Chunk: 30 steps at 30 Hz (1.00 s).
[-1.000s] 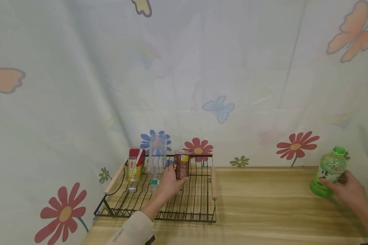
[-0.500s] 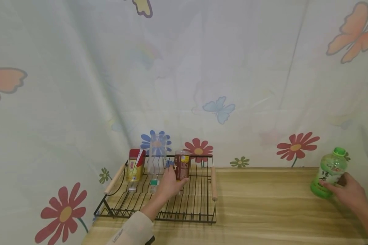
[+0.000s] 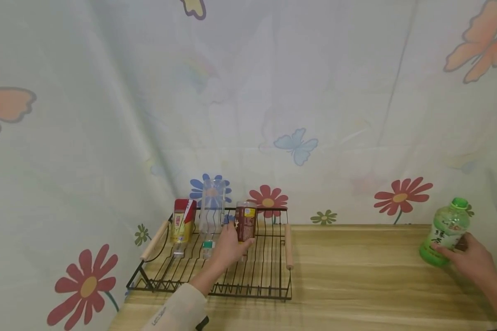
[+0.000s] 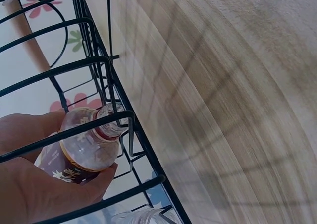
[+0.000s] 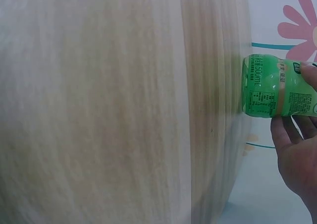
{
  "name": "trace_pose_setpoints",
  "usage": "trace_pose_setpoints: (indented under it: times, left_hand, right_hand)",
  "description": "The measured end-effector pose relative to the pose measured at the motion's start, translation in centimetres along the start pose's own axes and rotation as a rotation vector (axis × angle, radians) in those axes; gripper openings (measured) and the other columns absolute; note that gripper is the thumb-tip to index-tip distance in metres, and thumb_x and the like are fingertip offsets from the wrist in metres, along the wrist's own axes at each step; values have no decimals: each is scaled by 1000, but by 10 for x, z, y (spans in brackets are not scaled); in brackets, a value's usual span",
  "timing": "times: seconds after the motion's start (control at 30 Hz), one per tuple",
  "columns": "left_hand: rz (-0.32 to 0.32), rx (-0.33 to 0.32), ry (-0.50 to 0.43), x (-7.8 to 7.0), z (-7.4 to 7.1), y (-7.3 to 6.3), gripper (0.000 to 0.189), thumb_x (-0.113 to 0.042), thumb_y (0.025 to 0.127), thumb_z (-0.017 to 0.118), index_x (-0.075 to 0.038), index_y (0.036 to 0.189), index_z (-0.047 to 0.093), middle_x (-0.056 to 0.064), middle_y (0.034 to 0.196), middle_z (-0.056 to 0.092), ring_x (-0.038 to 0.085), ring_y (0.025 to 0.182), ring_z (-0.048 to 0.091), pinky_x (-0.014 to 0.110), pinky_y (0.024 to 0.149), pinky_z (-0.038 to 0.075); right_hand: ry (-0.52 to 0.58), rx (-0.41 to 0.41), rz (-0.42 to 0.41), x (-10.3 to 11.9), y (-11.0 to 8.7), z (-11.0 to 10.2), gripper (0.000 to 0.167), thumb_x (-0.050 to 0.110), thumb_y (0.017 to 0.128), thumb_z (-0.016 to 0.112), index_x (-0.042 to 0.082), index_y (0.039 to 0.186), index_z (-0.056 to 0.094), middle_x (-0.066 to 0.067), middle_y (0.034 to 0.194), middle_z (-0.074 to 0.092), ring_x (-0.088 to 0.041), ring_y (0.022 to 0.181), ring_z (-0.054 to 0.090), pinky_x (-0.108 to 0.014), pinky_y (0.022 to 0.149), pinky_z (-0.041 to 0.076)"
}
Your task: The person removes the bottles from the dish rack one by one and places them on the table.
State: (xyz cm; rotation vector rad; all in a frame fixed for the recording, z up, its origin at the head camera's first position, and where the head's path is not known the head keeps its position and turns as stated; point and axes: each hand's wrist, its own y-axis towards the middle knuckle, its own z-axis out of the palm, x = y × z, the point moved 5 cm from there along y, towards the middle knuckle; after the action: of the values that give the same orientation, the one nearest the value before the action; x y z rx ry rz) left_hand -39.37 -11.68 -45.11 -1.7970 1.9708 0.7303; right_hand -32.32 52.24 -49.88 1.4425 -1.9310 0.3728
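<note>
My left hand (image 3: pixel 227 250) grips a plastic bottle with a dark red label (image 3: pixel 247 225) in the black wire rack (image 3: pixel 286 299). In the left wrist view the bottle (image 4: pixel 89 149) is neck down, its clear neck at the rack's wires. Over at the right, my right hand (image 3: pixel 474 259) holds a green tea bottle (image 3: pixel 446 234) around its lower body. That bottle is upright, with its green neck on top. In the right wrist view, its base is right at the tabletop and fingers (image 5: pixel 282 135) lie against its side.
Also neck down in the rack are a red-and-yellow bottle (image 3: pixel 183 225) and a clear bottle (image 3: pixel 212 211). Wooden handles (image 3: pixel 288 248) flank the rack. A wood-grain table (image 3: pixel 356 271) extends to the right, backed by a flower-and-butterfly curtain (image 3: pixel 335 115).
</note>
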Motion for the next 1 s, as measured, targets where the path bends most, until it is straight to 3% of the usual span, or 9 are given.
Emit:
trace_pose_setpoints:
  times: [0.23, 0.57, 0.83, 1.0]
  left_hand:
    - [2, 8, -3, 1, 0, -1, 100, -43, 98, 77, 14, 160, 24, 36, 154, 41, 49, 131, 55, 60, 100, 53]
    - [62, -28, -38, -4, -4, 1, 79, -40, 94, 82, 8, 145, 45, 23, 126, 58, 34, 105, 65, 52, 82, 59]
    - [127, -38, -60, -13, -7, 2, 78, -41, 96, 80, 5, 149, 46, 21, 133, 56, 33, 108, 64, 52, 86, 58]
    - [132, -35, -51, -20, -16, -4, 78, -43, 95, 80, 2, 149, 48, 18, 131, 59, 31, 109, 64, 52, 88, 58]
  right_hand:
    - [1, 15, 4, 1, -2, 3, 91, 48, 103, 67, -20, 147, 27, -52, 136, 39, -68, 121, 43, -77, 96, 40]
    - [-46, 20, 26, 2, -5, 3, 93, 47, 101, 71, -22, 145, 28, -53, 137, 37, -68, 122, 42, -77, 99, 38]
    - [-42, 45, 73, 2, -16, -3, 110, 56, 100, 67, -25, 153, 13, -55, 144, 25, -72, 129, 31, -81, 102, 31]
    - [-31, 6, -8, 21, -27, -20, 112, 50, 102, 66, -28, 152, 3, -57, 149, 16, -75, 130, 28, -82, 100, 32]
